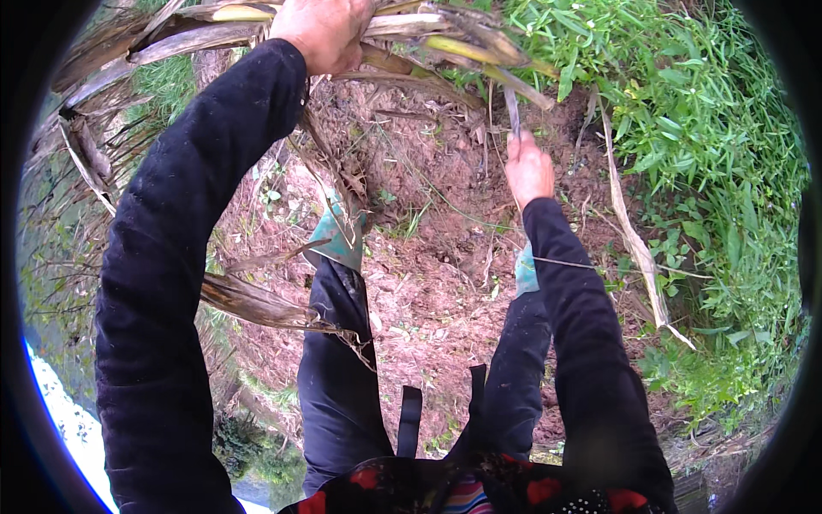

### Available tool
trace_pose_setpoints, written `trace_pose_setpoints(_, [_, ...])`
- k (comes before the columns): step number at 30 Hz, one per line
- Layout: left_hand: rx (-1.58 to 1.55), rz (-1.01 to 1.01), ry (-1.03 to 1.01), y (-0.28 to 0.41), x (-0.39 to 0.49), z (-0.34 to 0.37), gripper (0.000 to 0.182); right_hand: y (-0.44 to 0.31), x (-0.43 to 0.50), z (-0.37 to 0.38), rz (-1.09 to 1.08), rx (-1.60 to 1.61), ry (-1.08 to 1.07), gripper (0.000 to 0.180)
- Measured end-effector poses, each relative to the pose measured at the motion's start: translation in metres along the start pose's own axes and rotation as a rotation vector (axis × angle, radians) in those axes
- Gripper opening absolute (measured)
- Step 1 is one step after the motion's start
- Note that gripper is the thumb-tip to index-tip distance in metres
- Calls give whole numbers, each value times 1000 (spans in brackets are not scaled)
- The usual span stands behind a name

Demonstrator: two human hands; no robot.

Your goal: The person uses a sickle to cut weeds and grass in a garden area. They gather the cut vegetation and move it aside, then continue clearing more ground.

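Note:
My left hand (pixel 326 32), at the top of the view, is closed around a bundle of dry stalks (pixel 411 26) that look like maize. Most are brown and papery, and a few show yellow-green stems. My right hand (pixel 530 168) grips a narrow grey hand tool (pixel 512 108), low to the right of the bundle. The tool's upper end meets the cut-looking butt of a stalk (pixel 536 95), and its full shape is hidden there. Withered leaves (pixel 334 154) hang beneath my left hand.
Reddish bare soil (pixel 430 257) with straw lies between my green boots (pixel 337 234). Dense green weeds (pixel 706 128) grow on the right. A long dry leaf (pixel 626 212) lies beside them. Another dry leaf (pixel 257 301) crosses my left leg. A thin vine (pixel 449 205) stretches across the ground.

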State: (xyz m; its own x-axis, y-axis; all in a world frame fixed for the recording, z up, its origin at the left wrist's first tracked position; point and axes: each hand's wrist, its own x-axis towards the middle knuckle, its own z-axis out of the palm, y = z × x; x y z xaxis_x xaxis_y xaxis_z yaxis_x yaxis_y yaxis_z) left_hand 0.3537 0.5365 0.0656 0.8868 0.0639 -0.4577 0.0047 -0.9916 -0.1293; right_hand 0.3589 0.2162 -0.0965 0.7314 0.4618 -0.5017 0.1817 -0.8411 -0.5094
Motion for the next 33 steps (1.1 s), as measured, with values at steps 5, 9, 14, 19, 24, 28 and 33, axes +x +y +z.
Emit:
trace_pose_setpoints(5, [-66, -128, -144, 5, 5, 9, 29, 47, -96, 53, 280, -17, -325, 25])
trace_pose_setpoints(9, [-63, -201, -294, -16, -31, 46, 26, 14, -102, 28, 299, -1, -407, 39])
trace_pose_setpoints(14, [-164, -146, -174, -33, -8, 53, 22, 8, -52, 20, 231, -21, -399, 40])
trace_pose_setpoints(19, [-97, -93, -486, -19, -58, 86, 14, 3, -211, -31, 349, 61, -526, 32])
trace_pose_setpoints(24, [-227, -172, -388, 15, -151, 87, 20, -6, -222, -67, 949, 896, -558, 25])
trace_pose_setpoints(28, [-408, -444, -356, 19, -204, 22, 47, -23, -243, -105, 973, 1322, -245, 26])
trace_pose_setpoints(33, [-235, -584, -7, -2, -240, -85, 54, -24, -286, -167, 1010, 1200, -263, 28])
